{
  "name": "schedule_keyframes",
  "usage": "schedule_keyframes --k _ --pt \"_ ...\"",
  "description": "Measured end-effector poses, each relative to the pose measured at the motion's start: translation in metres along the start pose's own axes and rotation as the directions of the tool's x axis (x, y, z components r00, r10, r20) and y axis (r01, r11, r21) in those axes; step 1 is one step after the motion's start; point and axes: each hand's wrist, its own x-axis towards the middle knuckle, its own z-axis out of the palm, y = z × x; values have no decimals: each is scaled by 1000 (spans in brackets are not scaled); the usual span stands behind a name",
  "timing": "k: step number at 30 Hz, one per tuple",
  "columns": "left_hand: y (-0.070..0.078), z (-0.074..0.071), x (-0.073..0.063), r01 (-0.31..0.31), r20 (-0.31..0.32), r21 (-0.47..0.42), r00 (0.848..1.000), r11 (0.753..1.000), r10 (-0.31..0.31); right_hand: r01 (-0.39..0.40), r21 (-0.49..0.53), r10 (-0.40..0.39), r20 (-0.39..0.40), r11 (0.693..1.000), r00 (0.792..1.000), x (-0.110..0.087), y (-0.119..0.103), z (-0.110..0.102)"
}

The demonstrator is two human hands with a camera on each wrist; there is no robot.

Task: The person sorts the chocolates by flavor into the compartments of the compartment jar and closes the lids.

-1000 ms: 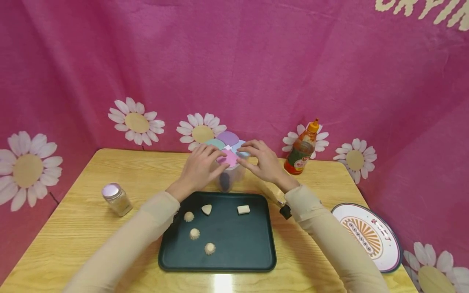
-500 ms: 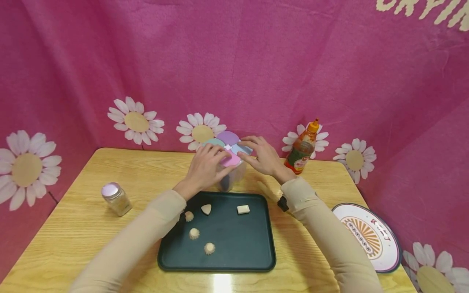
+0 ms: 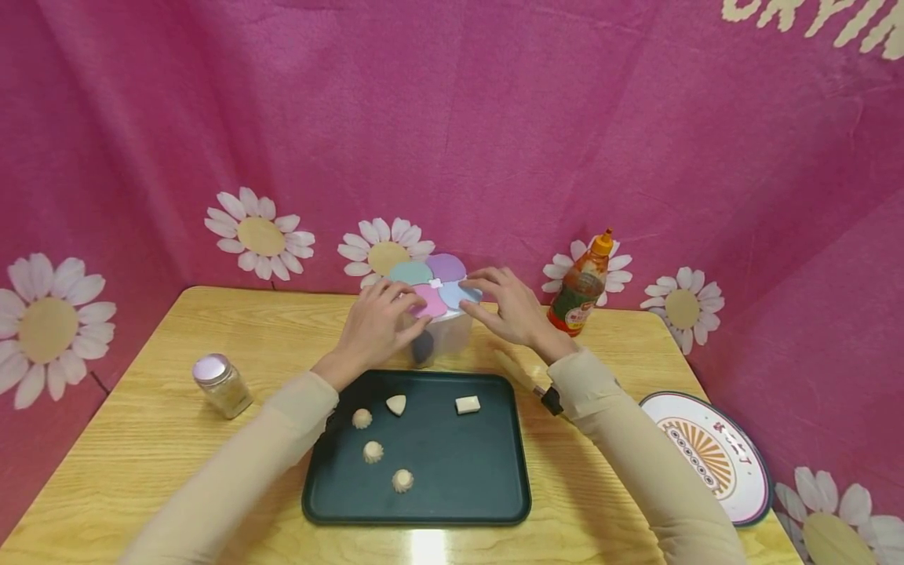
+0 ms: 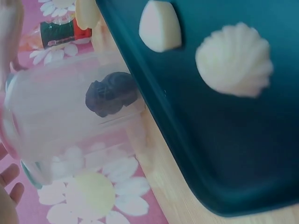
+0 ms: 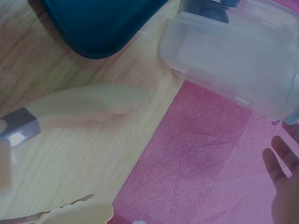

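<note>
A translucent plastic container stands behind the tray, under a four-lobed lid in pink, blue, purple and green. My left hand grips the lid's pink lobe between thumb and fingertips. On the blue lobe, the right hand holds the lid's edge the same way. Through the wall a dark rounded lump shows low in the container. Other fingers of the right hand spread free beside the container in the right wrist view.
The dark green tray bears several small fluted buns, a pale wedge and a white block. A pale-bladed tool lies right of it. Around stand a lidded jar, a sauce bottle and an oval plate.
The container and lid have turned clockwise as seen from above; the pink lobe went from front to front left. Both hands shifted slightly with it.
</note>
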Motion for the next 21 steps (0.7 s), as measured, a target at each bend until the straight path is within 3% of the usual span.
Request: schedule_keyframes --k 11,16,21 --pt "-21 -12 -11 76 2 -39 997 996 -76 71 -40 -72 -24 997 997 -14 -13 3" --pt "-28 -16 -10 117 72 -34 991 992 -115 107 -60 -109 -37 992 993 -18 -22 5" --pt "-36 -20 -4 160 165 -22 974 987 -155 173 -78 -180 -92 982 979 -19 -32 12"
